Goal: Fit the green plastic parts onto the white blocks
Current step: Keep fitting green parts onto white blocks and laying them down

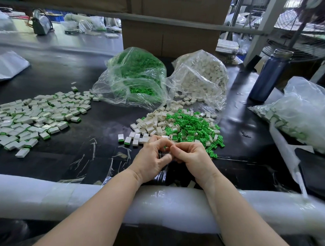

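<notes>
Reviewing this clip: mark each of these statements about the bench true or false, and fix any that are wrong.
1. The bag of green parts lies to the left of the bag of white blocks. True.
2. The spread of finished blocks lies on the person's right. False: it lies on the left side of the black table.
3. The left hand and the right hand meet just in front of the mixed heap. True.
4. A red bottle lies flat on the table. False: a blue bottle stands upright at the right.
5. Both hands lie flat and open. False: their fingers curl together, with a bit of green between them.
</notes>
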Motion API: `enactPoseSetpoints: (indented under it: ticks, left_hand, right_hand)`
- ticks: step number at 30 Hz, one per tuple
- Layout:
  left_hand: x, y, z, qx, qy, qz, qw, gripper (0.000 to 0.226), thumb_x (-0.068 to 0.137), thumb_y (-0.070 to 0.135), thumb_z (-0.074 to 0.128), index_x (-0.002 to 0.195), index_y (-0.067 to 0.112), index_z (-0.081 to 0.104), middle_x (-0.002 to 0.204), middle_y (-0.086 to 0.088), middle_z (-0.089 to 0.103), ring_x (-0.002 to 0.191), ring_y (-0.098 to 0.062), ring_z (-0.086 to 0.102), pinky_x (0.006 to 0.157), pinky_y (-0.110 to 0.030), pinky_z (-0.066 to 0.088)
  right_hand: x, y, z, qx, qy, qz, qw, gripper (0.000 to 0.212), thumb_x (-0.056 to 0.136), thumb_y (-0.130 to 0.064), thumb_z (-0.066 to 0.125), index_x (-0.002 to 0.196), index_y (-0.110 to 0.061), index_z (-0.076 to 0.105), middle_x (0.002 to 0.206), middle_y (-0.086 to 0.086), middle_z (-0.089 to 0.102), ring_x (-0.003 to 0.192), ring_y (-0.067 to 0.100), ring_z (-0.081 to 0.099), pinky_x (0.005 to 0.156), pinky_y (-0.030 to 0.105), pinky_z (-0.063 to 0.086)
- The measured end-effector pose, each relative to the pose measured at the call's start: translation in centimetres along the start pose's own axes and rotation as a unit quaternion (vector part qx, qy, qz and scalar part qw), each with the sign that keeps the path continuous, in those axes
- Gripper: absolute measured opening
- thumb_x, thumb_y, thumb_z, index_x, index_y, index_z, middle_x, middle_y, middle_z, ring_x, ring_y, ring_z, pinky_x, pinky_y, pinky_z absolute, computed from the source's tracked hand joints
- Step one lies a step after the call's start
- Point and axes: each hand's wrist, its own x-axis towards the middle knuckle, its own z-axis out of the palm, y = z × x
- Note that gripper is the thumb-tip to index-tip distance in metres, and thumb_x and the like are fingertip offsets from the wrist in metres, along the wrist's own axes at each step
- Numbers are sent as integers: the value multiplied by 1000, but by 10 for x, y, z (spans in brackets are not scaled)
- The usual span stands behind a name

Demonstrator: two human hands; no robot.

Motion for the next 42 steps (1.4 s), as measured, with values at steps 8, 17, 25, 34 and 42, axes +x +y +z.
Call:
enactPoseSetpoints:
  ticks: [8, 17, 25, 34, 42]
  left_hand:
    - [1, -2, 1, 15, -5, 9, 1000, 37, 81, 7, 63, 78, 43, 55, 92, 12, 44, 90, -17, 52, 93, -42, 44]
    - [-1, 2, 1, 17, -16, 4, 1000, 17, 70, 28, 54, 79, 43, 55, 93, 13, 45, 93, -17, 52, 93, -40, 44]
    - [1, -6, 0, -38, 35, -1, 999, 21, 86, 10, 63, 84, 30, 58, 93, 8, 46, 80, -12, 51, 74, -9, 42]
    - [1, -4, 0, -32, 32, -23, 999, 9, 86, 14, 64, 94, 9, 65, 89, -9, 65, 82, -25, 62, 80, -35, 52]
    - [0, -4, 1, -12, 101, -13, 995, 5, 86, 14, 64, 91, 13, 66, 78, 1, 65, 73, -16, 61, 74, -31, 54]
  right_hand:
    - [-1, 0, 0, -28, 20, 3, 999, 14, 86, 0, 59, 80, -2, 70, 51, -8, 60, 47, 0, 51, 49, 12, 42]
    - [-1, -1, 0, -27, 29, 12, 999, 16, 87, -2, 60, 74, -4, 70, 47, -8, 57, 44, 0, 49, 47, 12, 41]
    - [0, 0, 3, 0, 60, -14, 998, 12, 89, -16, 59, 86, -13, 70, 66, -3, 69, 60, 6, 64, 52, 14, 47]
    - [3, 6, 1, -143, 127, -51, 980, 18, 80, -6, 70, 70, -20, 66, 65, 2, 65, 57, 12, 58, 56, 25, 52]
    - [4, 6, 2, -212, 150, -67, 963, 5, 86, -19, 66, 83, -16, 63, 76, -1, 61, 62, 4, 49, 61, 19, 44]
